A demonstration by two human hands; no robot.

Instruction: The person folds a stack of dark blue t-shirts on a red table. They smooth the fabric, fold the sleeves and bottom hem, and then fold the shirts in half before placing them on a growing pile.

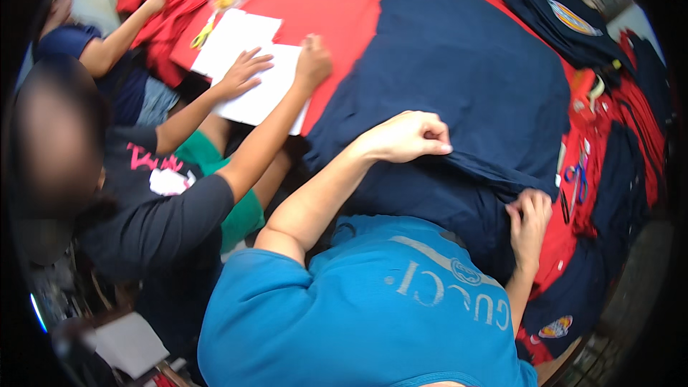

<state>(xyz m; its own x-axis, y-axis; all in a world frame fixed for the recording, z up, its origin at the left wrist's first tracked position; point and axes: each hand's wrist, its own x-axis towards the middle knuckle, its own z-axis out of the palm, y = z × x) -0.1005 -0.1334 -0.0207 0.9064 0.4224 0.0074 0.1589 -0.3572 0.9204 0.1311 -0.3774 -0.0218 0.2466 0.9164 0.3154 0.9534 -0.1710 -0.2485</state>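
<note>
A large navy garment [473, 64] lies spread over the red-covered table in front of me, and its near part hangs down toward my body. My left hand [412, 136] is closed in a pinch on a fold of it, near the middle. Farther right, my right hand [530, 222] has its fingers bent over the same garment by its right edge. Between the two hands the cloth is raised into a long crease. Whether the garment is a shirt or a jacket I cannot tell.
At left a co-worker's hands [247, 72] rest on white paper sheets [276, 89]. Yellow-handled scissors [203, 34] lie beyond. Another person [107, 50] sits at far left. To the right are blue-handled scissors [579, 180], a tape roll [596, 89] and a navy garment with a patch [555, 7].
</note>
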